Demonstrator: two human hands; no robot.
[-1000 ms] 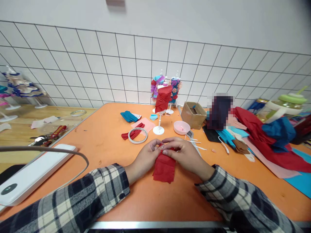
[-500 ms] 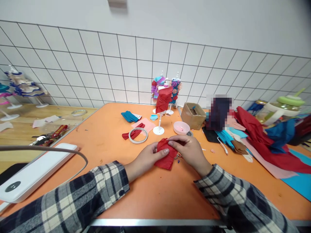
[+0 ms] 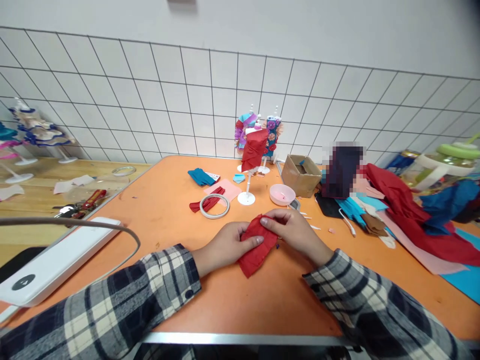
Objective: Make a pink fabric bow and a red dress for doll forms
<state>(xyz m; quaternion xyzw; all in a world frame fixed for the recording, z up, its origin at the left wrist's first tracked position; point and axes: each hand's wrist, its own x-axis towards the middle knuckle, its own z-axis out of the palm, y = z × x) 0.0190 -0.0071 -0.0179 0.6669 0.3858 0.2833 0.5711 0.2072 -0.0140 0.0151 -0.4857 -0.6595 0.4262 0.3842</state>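
A piece of red crepe paper (image 3: 252, 261) is held between my two hands, low over the orange table. My left hand (image 3: 228, 245) grips its left side, thumb lying across the front. At the upper right edge, my right hand (image 3: 294, 232) pinches the paper between thumb and fingers. Beyond them stands a small white dress form (image 3: 246, 198) wrapped in red paper (image 3: 255, 149). A roll of tape (image 3: 214, 206) lies to its left, partly over a pleated red strip (image 3: 200, 204) and a pink sheet (image 3: 233, 189).
A pink bowl (image 3: 282, 195) and a cardboard box (image 3: 301, 175) stand behind my right hand. Coloured paper (image 3: 397, 197) is heaped at the right, near a green-lidded jug (image 3: 438, 162). A white power bank (image 3: 56, 265) and cable (image 3: 127, 232) are at the left.
The red paper has tilted, its lower end swinging down and to the left. Both hands keep hold of it, and the view has shifted slightly.
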